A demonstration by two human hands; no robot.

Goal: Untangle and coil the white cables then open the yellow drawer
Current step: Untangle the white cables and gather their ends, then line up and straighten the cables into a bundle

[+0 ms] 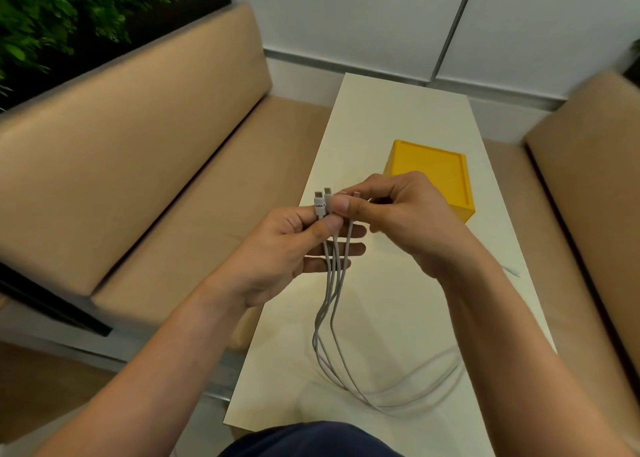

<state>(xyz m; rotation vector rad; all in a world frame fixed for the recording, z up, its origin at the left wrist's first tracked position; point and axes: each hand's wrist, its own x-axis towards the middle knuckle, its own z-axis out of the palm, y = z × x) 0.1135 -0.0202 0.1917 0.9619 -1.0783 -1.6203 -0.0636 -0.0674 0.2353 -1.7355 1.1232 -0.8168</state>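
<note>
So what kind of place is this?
Probably a lounge or waiting corner: tan cushioned benches flank a narrow white table, and a wall of green plants stands behind the left one.

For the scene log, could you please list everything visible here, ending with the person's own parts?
white cables: at least three strands, white, plug ends pinched together in both hands, the rest hanging in loops to the table
yellow drawer box: one, yellow, on the table behind the right hand
table: one, cream, running forward between the benches
cushioned benches: two, tan, one on each side of the table
plant wall: one, green, upper left corner
wall panels: white, at the back
dark blue clothing: bottom edge
left hand: one, pinches the plug ends
right hand: one, pinches the same ends
</note>
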